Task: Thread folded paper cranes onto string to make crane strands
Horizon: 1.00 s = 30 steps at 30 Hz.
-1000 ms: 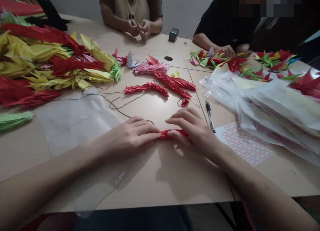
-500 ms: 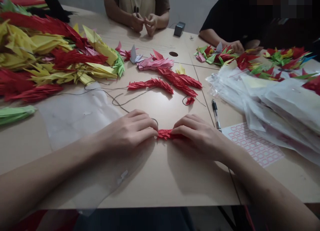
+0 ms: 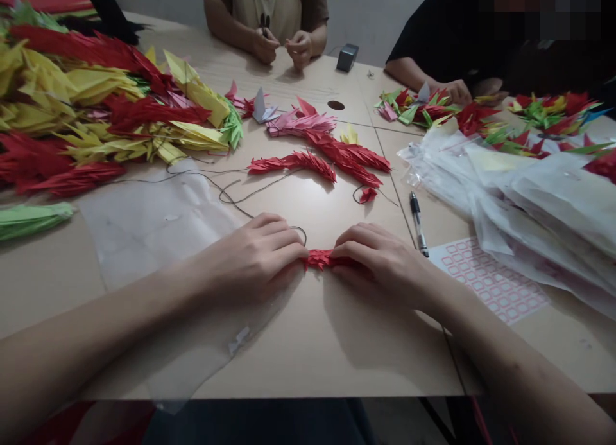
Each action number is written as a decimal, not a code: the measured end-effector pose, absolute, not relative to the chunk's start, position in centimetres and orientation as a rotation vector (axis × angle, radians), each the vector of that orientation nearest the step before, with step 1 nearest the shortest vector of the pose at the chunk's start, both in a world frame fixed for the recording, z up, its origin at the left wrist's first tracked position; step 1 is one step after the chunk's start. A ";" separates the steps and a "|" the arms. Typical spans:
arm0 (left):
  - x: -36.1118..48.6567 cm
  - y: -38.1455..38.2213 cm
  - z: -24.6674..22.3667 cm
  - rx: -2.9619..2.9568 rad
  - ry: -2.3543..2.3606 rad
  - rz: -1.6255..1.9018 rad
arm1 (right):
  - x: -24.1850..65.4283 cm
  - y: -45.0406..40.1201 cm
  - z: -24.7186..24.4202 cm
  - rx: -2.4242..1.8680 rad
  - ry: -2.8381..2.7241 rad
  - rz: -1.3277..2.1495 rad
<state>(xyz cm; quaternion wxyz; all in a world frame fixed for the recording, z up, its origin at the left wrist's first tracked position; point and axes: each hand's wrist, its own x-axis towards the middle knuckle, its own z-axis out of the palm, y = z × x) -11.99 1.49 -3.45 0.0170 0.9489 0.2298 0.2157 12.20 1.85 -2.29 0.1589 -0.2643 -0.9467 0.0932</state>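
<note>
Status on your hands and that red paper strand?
Left hand and right hand both on the strand's ends. Red folded-paper strand short, lying on the table between them. Dark thread loops by the left fingertips; ballpoint pen right of the right hand.

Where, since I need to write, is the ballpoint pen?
In the head view, the ballpoint pen lies right of the right hand, at the top edge of the pink-gridded label sheet, beside the clear plastic bags.

matt red origami paper (image 3: 320, 259) on a smooth laminate table (image 3: 332, 349); glossy clear plastic bags (image 3: 539, 214) to the right.
</note>
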 end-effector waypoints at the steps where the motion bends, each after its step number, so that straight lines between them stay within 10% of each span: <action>1: -12.0 1.5 -3.5 2.966 0.718 0.660 | 12.2 1.8 -2.3 -0.757 -2.705 0.269; 30: -12.3 1.7 -3.3 3.061 0.647 0.791 | 13.1 2.2 -1.4 -0.820 -2.761 0.278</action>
